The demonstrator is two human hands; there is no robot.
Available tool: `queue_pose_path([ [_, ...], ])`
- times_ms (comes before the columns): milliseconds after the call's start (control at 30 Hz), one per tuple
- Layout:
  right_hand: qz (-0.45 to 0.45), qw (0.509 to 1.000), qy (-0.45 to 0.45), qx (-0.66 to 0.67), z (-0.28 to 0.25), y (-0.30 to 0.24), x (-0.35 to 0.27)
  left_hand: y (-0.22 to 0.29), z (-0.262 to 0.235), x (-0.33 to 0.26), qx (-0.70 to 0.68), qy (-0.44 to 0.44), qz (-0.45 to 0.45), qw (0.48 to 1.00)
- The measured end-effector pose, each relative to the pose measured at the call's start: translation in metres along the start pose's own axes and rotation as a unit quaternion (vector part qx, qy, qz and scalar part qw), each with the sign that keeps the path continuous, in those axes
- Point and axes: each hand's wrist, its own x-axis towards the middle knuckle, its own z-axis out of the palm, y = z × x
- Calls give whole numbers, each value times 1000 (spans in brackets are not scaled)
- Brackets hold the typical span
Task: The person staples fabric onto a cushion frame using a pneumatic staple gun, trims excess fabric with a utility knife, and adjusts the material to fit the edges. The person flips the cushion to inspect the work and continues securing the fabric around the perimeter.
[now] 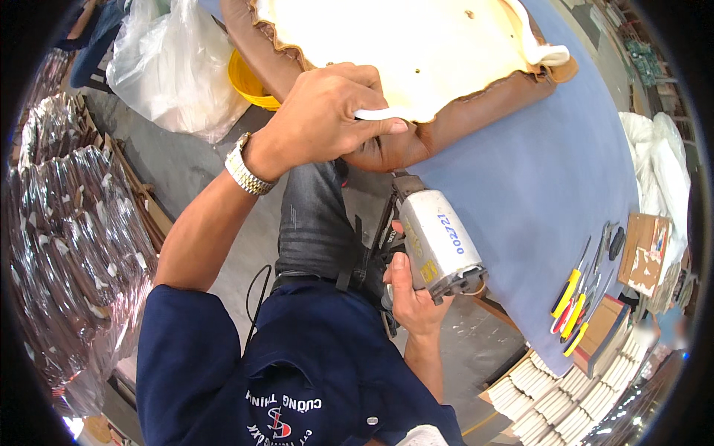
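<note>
A brown leather upholstered piece [476, 111] lies on the blue table with its underside up, its leather edge stapled along the rim. A bright white cloth [379, 44] covers that underside. At the near corner, my left hand [327, 108] pinches the cloth's white edge between thumb and fingers. My right hand [416, 297] is wrapped around a staple gun [442, 234] with a pale, scuffed body. The gun's nose points up at the leather corner, just below my left hand; whether it touches cannot be made out.
The blue tabletop [535, 186] holds several yellow-handled screwdrivers [569, 293] and a small wooden block [643, 253] at right. Staple strips [558, 398] fill a box at lower right. A plastic bag [175, 67] and yellow bucket [249, 82] stand at upper left. Plastic-wrapped brown pieces [82, 238] are stacked left.
</note>
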Motion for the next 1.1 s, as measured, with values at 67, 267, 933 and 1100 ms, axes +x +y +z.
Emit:
queue_pose_path([
  [67,6,1000,-4,6,4,-1,5,0,-1,0,0,-7,-9,1000],
  [267,-23,995,-24,-91,11,-2,20,0,0,6,-43,8,-49,998],
  [933,90,991,15,-94,14,-33,40,-4,-22,-2,-19,-66,15,998],
  [1100,129,990,43,-38,-9,-21,-11,12,-49,24,114,-189,37,975],
])
